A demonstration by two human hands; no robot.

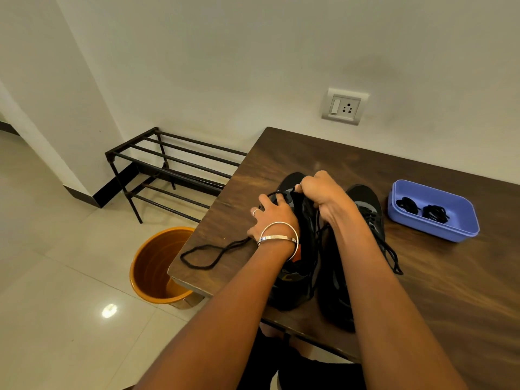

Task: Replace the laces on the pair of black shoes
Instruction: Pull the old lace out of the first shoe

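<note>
Two black shoes stand side by side on the wooden table (439, 291), toes pointing away from me. On the left shoe (302, 249) my left hand (271, 218) rests with its fingers on the upper, wearing bracelets and a ring. My right hand (320, 192) pinches the black lace (213, 253) near the toe end of that shoe. The lace runs under my left hand and lies in a loose loop on the table to the left. The right shoe (368, 212) is still laced, its lace ends trailing to the right.
A blue plastic tub (461, 229) at the right holds two bundled black laces (422, 211). An orange bucket (149, 266) stands on the tiled floor by the table's left corner. A black metal shoe rack (174, 167) stands against the wall.
</note>
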